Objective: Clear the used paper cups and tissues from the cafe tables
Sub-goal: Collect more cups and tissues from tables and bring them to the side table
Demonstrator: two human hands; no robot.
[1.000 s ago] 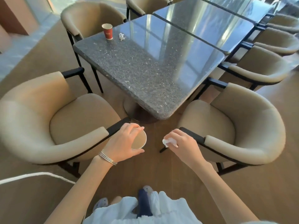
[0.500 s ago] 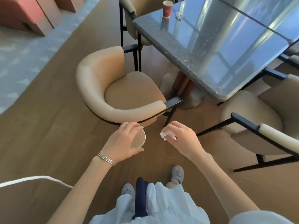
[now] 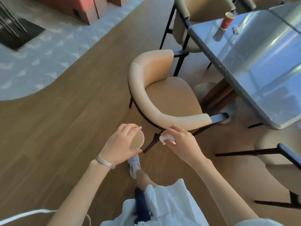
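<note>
L hand [image 3: 118, 145] fingers curled round paper cup [image 3: 136, 141], mouth facing R fingers. R hand [image 3: 182, 144] pinches crumpled tissue [image 3: 167, 139] just beside it. Red cup [image 3: 227, 21] + small tissue [image 3: 235, 28] on table [image 3: 260, 70], well ahead-right of fingers; R hand nearer.

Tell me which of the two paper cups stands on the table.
The red cup, upright at the far corner of the table. The other cup is gripped in the left hand, away from the table.
</note>
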